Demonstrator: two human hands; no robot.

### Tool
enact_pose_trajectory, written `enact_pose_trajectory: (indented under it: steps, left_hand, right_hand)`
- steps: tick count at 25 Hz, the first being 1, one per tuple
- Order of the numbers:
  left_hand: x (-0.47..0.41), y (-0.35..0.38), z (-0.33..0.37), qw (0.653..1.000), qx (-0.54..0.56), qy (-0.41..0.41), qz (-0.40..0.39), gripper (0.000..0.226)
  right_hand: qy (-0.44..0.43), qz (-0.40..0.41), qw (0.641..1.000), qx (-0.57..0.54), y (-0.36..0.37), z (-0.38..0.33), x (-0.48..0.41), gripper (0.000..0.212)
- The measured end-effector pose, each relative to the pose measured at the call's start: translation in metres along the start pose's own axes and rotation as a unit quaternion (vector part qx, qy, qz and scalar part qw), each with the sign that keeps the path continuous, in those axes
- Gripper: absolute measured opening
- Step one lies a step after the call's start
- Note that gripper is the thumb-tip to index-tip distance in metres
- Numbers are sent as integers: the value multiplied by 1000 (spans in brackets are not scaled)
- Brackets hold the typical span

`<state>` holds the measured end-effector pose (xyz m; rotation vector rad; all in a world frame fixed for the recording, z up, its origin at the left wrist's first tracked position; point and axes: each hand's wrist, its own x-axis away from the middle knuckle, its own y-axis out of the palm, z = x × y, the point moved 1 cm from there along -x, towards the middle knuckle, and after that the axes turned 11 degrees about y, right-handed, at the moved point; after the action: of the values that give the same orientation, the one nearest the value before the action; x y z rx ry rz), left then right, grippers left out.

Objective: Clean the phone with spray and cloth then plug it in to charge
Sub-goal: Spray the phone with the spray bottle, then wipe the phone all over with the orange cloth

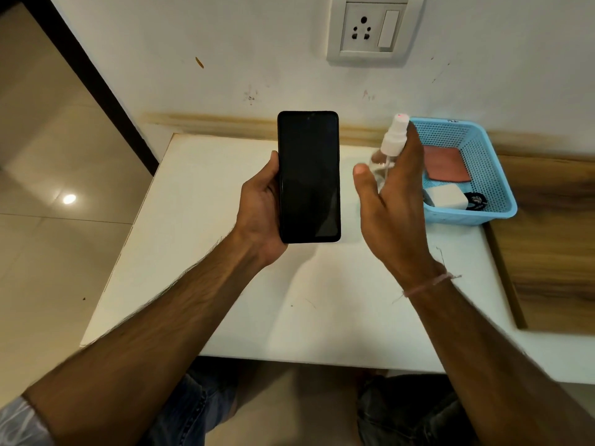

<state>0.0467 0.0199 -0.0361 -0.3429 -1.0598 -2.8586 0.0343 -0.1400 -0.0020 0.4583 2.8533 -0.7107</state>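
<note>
We look down at two bare hands above a white table (225, 284). The left hand (257, 207) grips a black phone (309, 175) upright over the table's middle, its dark screen facing us. The thumb lies along the phone's left edge; the fingers are hidden behind it.

The right hand (392, 201) holds a small clear spray bottle (391, 138) just right of the phone and apart from it. The fingers wrap the bottle's far side and reach up to its white nozzle, and the thumb sits beside the clear body. The bottle is tilted and blurred, so we cannot tell how tightly it is held. A thin thread bracelet (428, 284) circles this wrist.

At the table's back right corner stands a light blue basket (483, 149), near the right hand. It holds a reddish folded cloth (446, 167), a white charger (446, 196) and a coiled black cable (476, 199), partly hidden by the basket wall. A wooden board (547, 236) adjoins the table's right edge.

The table's front and left parts lie bare beneath the forearms. On the wall above the back edge sits a white wall socket (373, 29), its top cut off
</note>
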Motion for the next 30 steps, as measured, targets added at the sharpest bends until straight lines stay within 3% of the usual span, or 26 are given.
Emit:
enact_pose_trajectory:
  steps: [4, 20, 27, 30]
  left_hand:
    - [0, 2, -1, 1000, 4, 6, -10, 47]
    - [1, 2, 0, 1000, 0, 12, -8, 47]
    - [1, 0, 0, 1000, -5, 13, -13, 47]
    - [1, -3, 2, 1000, -4, 16, -20, 47]
  right_hand:
    - [20, 45, 997, 52, 2, 20, -23, 47]
    - [92, -1, 990, 108, 21, 55, -38, 61]
    - [94, -12, 990, 109, 19, 57, -37, 66]
    - [51, -12, 996, 73, 10, 50, -33, 71]
